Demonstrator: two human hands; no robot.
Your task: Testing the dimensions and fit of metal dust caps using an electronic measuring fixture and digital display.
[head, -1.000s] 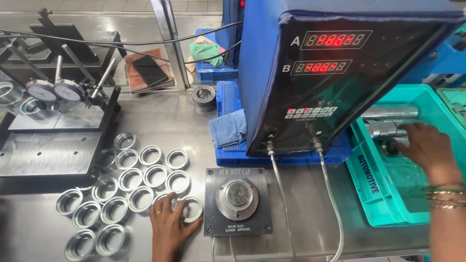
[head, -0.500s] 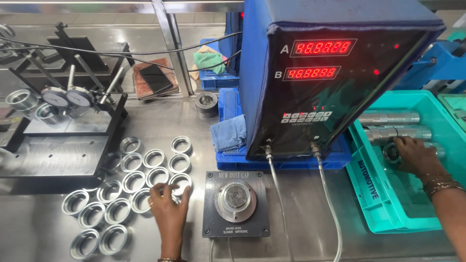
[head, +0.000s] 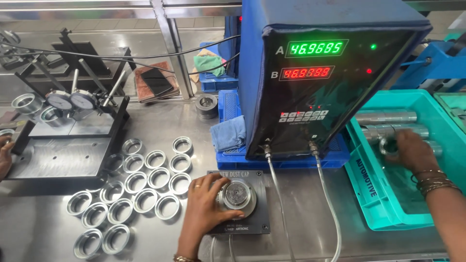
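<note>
The left hand (head: 206, 206) has its grip clamped on a shiny metal ring (head: 237, 195) seated on the dark square gauge block (head: 252, 224) — loose rings (head: 145, 187) crowd the steel surface (head: 43, 237) just beside. The right hand (head: 412, 151) closes on a steel tube (head: 383, 145) inside the teal crate (head: 369, 194).

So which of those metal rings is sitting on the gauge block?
The ring under the left hand, on the dark gauge block; the other rings lie loose on the table.
</note>
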